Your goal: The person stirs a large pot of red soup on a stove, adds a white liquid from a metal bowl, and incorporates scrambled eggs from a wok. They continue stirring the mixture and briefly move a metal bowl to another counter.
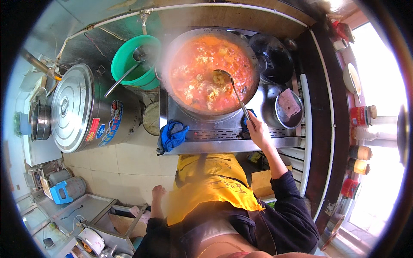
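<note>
My right hand point(258, 130) grips the handle of a metal ladle point(238, 94). The ladle's bowl dips into a red, tomato-coloured stew point(190, 58) with pale, egg-like clumps. A large round pot point(257, 75) holds the stew and stands on a stainless-steel stove point(209, 145), with steam at its left side. My left hand point(158, 192) hangs low beside the yellow apron point(209, 190), its fingers curled with nothing seen in them. Blue cloths lie on the stove's front: one point(174, 135) at the left corner, another point(245, 124) partly hidden by my right hand.
A green bucket point(117, 61) with another ladle point(122, 79) leaning in it stands left of the pot. Nearby is a tall lidded steel stockpot point(109, 106). Right of the pot are a black wok point(274, 58) and a metal bowl point(288, 124) holding a pink cloth point(288, 103).
</note>
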{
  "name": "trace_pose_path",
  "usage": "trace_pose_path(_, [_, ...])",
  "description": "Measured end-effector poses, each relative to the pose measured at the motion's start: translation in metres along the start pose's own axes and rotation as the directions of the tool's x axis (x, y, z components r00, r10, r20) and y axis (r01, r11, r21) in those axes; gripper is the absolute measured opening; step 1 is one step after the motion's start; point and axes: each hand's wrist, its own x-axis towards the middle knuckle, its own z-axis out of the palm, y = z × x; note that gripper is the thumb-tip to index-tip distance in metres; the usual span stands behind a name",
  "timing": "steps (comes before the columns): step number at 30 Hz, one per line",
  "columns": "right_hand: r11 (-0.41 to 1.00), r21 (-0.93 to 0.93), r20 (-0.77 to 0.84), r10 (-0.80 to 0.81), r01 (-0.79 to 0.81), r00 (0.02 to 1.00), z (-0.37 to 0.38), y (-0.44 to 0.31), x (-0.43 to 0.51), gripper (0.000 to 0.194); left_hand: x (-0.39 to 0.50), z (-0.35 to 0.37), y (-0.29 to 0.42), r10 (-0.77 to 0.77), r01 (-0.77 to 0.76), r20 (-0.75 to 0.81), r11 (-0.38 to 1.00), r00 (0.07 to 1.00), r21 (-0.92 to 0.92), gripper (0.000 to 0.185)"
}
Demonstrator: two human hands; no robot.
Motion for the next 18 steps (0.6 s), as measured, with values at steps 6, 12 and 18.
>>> trace_pose_path(6, [0.95,-0.299,0.071,0.111,-0.085,0.991,0.007,-0.011,-0.022,0.036,-0.003,-0.013,-0.019,0.024,-0.024,0.012,1.0,1.0,0.016,0.018])
trace_pose_path(12, [0.032,0.644,0.686,0.418,-0.764,0.596,0.038,-0.012,0.019,0.024,-0.001,0.002,-0.008,0.05,-0.05,0.003,0.985,0.999,0.165,0.017])
trace_pose_path(18, [-0.328,0.684,0.725,0.209,-0.651,0.656,0.045,-0.017,0.076,0.039,-0.003,0.016,0.016,0.018,-0.017,-0.05,1.0,0.999,0.019,0.017])
